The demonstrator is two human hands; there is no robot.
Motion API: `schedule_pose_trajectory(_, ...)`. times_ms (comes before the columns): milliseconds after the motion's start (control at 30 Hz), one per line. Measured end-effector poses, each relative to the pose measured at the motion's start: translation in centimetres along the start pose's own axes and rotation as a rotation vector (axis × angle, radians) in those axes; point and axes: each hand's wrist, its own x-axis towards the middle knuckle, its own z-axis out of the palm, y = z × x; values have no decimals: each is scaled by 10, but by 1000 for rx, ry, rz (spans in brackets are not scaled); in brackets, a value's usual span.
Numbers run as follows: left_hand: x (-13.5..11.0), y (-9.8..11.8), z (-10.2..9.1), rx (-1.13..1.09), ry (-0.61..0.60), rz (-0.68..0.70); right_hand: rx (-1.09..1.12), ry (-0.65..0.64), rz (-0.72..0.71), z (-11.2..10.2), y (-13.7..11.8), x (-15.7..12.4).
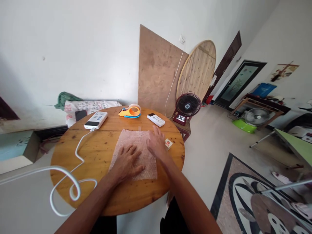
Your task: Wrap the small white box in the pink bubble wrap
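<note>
A pinkish sheet of bubble wrap (133, 140) lies flat in the middle of a round wooden table (97, 169). My left hand (126, 161) rests palm down on the sheet's near part, fingers spread. My right hand (156, 143) lies flat on the sheet's right edge, fingers stretched toward the far side. A small box (168, 143) sits just right of my right hand. Neither hand holds anything.
At the table's far side are a white power bank (96, 120) with a looping white cable (70, 182), an orange tape dispenser (130, 111) and a white remote (156, 120). A dark fan (187, 105) stands behind the table. Wooden boards lean on the wall.
</note>
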Motion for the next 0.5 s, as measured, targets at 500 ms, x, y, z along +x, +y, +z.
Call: schedule_pose_trajectory(500, -1, 6, -14, -94, 1, 0, 634, 20, 178, -72, 30, -42)
